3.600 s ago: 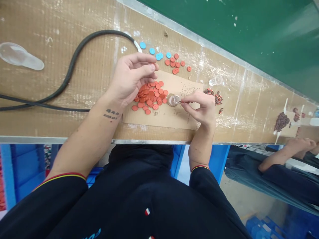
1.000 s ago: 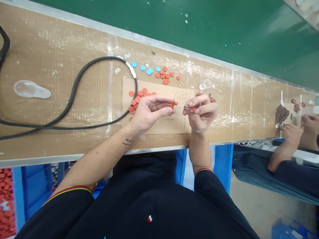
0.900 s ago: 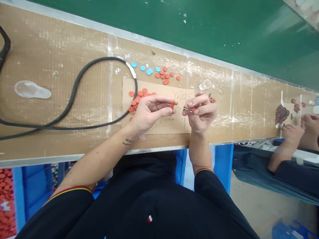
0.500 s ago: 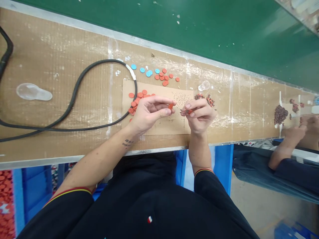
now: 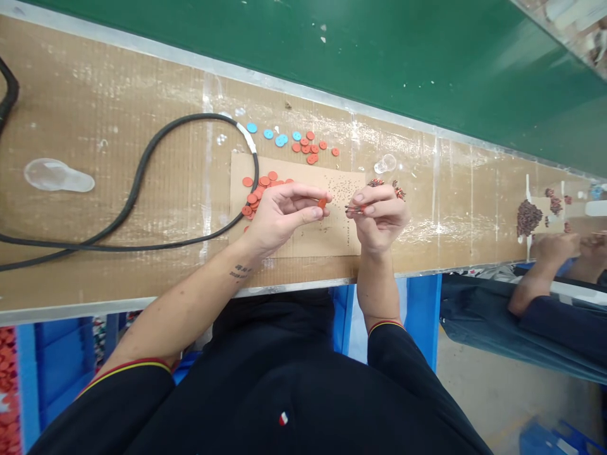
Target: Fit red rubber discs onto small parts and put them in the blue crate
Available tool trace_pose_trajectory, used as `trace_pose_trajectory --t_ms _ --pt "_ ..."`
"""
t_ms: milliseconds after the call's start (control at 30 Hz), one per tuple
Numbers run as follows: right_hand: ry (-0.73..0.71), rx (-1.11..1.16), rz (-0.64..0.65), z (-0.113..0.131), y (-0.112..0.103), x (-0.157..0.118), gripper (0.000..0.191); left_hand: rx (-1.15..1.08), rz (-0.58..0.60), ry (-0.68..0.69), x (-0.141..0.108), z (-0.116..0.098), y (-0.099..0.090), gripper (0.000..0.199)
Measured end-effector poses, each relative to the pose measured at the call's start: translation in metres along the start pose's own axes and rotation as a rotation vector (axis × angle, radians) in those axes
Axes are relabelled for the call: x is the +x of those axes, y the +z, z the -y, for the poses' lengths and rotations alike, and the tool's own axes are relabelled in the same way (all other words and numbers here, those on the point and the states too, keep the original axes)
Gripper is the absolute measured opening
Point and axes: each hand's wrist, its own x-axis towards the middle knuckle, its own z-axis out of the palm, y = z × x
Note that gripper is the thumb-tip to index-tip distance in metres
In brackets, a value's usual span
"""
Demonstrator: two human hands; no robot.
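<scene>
The left hand (image 5: pixel 279 218) pinches an orange disc (image 5: pixel 322 203) between thumb and fingertips, while the right hand (image 5: pixel 379 218) pinches a tiny dark part (image 5: pixel 353 208) with an orange tip. Both are above a cardboard sheet (image 5: pixel 303 243) on the worktop (image 5: pixel 118 88), with a cluster of orange discs (image 5: pixel 253 200) at its left end and blue discs (image 5: pixel 281 140) just beyond its far edge.

Quick count: two hands (image 5: pixel 279 218) (image 5: pixel 379 215), one black cable (image 5: pixel 203 115), one cardboard sheet (image 5: pixel 341 240), about five blue discs (image 5: pixel 281 140), and way too many orange discs (image 5: pixel 253 197) to tally lol.
</scene>
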Motion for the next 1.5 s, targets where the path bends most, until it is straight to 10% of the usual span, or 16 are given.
trace_pose_trajectory --t_ms 233,400,700,1500 --pt "0.096 -0.109 -0.030 -0.005 -0.015 0.008 0.006 0.038 -0.059 0.030 0.005 -0.004 -0.008 0.035" --pt "0.373 -0.496 0.197 -0.017 -0.045 0.016 0.012 0.130 -0.146 0.133 0.012 -0.012 -0.025 0.031" --pt "0.638 -0.526 0.332 -0.023 -0.072 0.016 0.009 0.194 -0.168 0.197 0.019 -0.019 -0.047 0.033" --pt "0.733 -0.424 0.656 -0.010 -0.072 0.022 0.004 0.127 -0.204 0.148 0.017 -0.023 -0.040 0.030"
